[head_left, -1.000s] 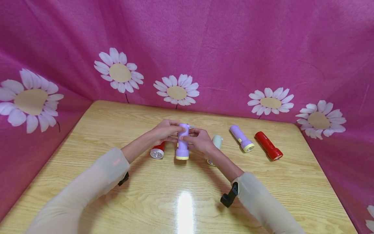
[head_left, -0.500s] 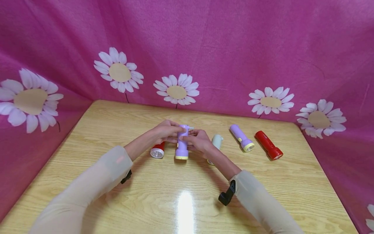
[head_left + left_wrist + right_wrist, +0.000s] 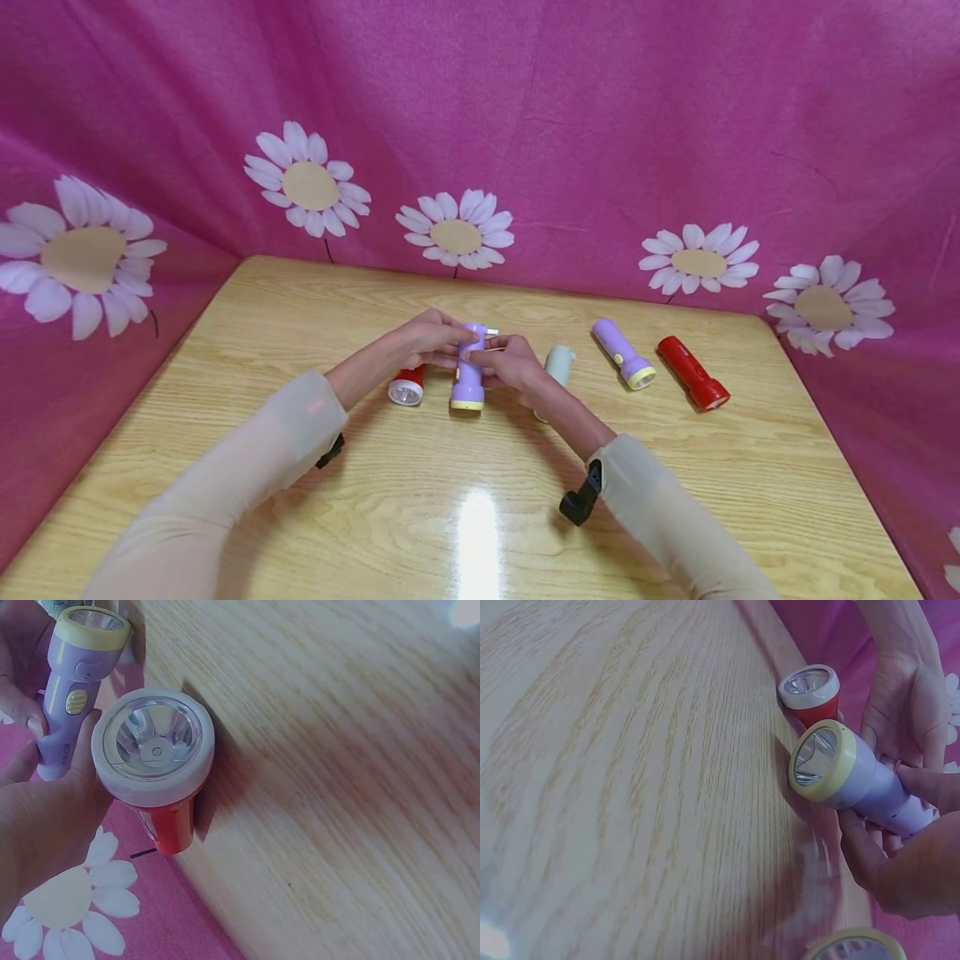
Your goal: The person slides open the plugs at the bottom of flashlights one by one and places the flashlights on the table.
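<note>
Both hands hold a purple flashlight (image 3: 468, 379) with a yellow rim, its lens end toward the person in the head view. The left hand (image 3: 435, 337) pinches its far end from the left. From the right, the right hand (image 3: 513, 362) grips the body, thumb on top. A small pale piece (image 3: 492, 332) juts out sideways at the far end; its exact kind is unclear. Just left of the held light lies a red flashlight (image 3: 406, 388) with a white rim, partly hidden by the left hand. In the left wrist view, the purple light's yellow switch (image 3: 76, 701) shows.
A pale green flashlight (image 3: 558, 365) lies partly under the right forearm. Farther right are a second purple flashlight (image 3: 622, 354) and an all-red flashlight (image 3: 692, 373). A pink cloth with daisies (image 3: 555, 150) hangs behind the wooden table (image 3: 375, 517).
The far end of the held purple flashlight has come slightly toward the person. The pale piece there shows more plainly. Both hands keep their hold; the other flashlights stay put.
</note>
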`<move>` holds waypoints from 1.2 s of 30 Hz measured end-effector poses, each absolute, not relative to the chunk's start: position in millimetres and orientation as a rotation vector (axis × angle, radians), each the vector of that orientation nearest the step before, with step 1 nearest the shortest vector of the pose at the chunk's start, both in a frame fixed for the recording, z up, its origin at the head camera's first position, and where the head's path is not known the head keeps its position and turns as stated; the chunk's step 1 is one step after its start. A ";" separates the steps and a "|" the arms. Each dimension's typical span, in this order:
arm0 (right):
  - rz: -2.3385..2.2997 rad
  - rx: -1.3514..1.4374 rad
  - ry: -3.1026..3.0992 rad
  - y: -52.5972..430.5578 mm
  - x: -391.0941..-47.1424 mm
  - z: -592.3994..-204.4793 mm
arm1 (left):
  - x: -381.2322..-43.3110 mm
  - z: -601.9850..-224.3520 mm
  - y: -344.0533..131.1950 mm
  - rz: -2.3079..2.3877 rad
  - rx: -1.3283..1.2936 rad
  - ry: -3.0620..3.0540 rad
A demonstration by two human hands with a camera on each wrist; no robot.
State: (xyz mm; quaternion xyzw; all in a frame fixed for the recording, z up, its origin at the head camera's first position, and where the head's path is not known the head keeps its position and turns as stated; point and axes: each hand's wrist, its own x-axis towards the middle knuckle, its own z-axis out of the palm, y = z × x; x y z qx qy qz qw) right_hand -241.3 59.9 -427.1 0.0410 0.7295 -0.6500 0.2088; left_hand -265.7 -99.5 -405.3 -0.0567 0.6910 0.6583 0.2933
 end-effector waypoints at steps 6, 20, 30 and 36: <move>-1.784 0.121 2.045 59.0 -241.8 -425.7 | -265.7 -402.9 -98.4 1.730 -0.173 1.868; -1.781 0.177 2.061 55.4 -244.6 -427.4 | -268.7 -405.3 -92.1 1.682 -0.282 1.970; -1.753 0.225 2.045 55.7 -246.8 -424.9 | -268.1 -403.1 -87.2 1.670 -0.316 2.001; -1.727 0.233 2.063 55.7 -247.3 -423.9 | -269.2 -404.8 -85.2 1.644 -0.336 2.039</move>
